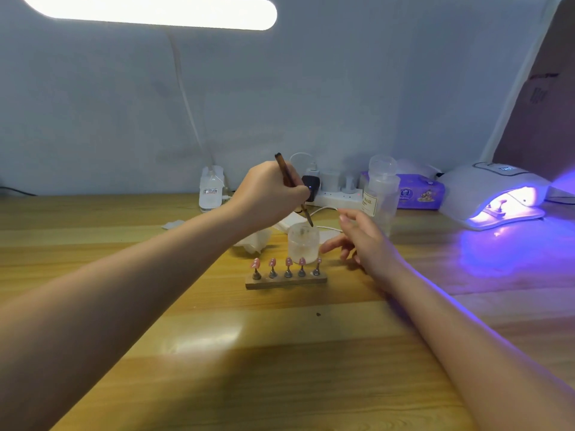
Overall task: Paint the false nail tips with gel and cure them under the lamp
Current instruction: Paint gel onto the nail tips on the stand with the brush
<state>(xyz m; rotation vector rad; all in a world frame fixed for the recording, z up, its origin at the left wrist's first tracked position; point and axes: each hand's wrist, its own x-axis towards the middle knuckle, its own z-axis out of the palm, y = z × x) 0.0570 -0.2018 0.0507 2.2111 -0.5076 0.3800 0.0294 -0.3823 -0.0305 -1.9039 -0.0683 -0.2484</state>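
Observation:
Several pink false nail tips (pixel 288 262) stand on small metal stems in a wooden holder (pixel 286 282) at the middle of the table. Just behind it sits a clear cup of liquid (pixel 303 243). My left hand (pixel 269 194) grips a brown brush (pixel 294 189) and holds its tip at the cup's rim. My right hand (pixel 362 241) hovers right of the cup, fingers relaxed and spread, holding nothing. The white curing lamp (pixel 494 194) glows violet at the right, and something small lies inside it.
Crumpled tissue (pixel 253 241) lies left of the cup. Along the wall stand a white bottle (pixel 211 189), a power strip with plugs (pixel 337 194), a clear pump bottle (pixel 381 194) and a purple wipes pack (pixel 418 191). A desk lamp (pixel 155 10) shines overhead.

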